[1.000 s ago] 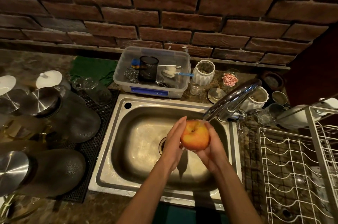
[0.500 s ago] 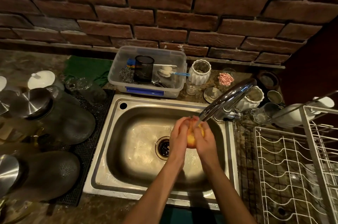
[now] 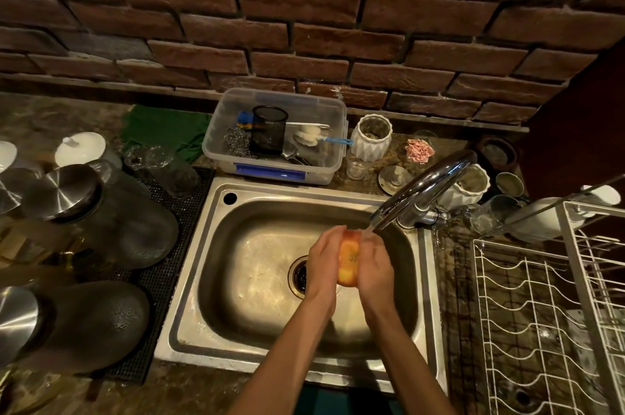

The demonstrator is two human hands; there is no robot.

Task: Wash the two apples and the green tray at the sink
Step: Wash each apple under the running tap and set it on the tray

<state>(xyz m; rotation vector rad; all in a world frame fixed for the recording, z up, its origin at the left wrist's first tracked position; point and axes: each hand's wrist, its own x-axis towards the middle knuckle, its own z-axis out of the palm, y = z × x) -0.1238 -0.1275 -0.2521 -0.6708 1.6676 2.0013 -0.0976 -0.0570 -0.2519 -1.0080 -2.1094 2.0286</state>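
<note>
Red-and-yellow round apple (image 3: pixel 349 260) sandwiched between both palms, over the stainless steel sink basin (image 3: pixel 257 279), just right of the round drain (image 3: pixel 299 276), directly under the spout of the curved chrome faucet (image 3: pixel 422 191). Thin stream of water (image 3: pixel 367 231) landing at the apple's top right, by the right fingertips. Only a narrow vertical strip of fruit visible between the hands; rest covered. Left hand (image 3: pixel 323 260) cupped on the apple's left side, fingers curved up and over toward the top, back of hand facing camera. Right hand (image 3: pixel 376 267) cupped on the right side, fingers curled round the fruit, slightly blurred. Both gripping the apple, palms facing each other, wrists close together, bare forearms rising from bottom of frame and converging toward the fruit. Second apple and green tray not identifiable in view. Behind the sink: clear rectangular plastic tub (image 3: pixel 275 138) with blue latch, holding a black mesh cup (image 3: pixel 269 128), steel scrubber (image 3: pixel 237 142), white brushes. Dark green cloth (image 3: pixel 162 128) left of tub. White ribbed ceramic jar (image 3: pixel 371 135) right of tub, second one (image 3: pixel 465 186) behind faucet. Dark glass jars with brushed metal lids (image 3: pixel 67 189) on black mesh mat at left. White wire dish rack (image 3: pixel 548 313) at right. Red brick wall (image 3: pixel 304 25) behind the counter.
</note>
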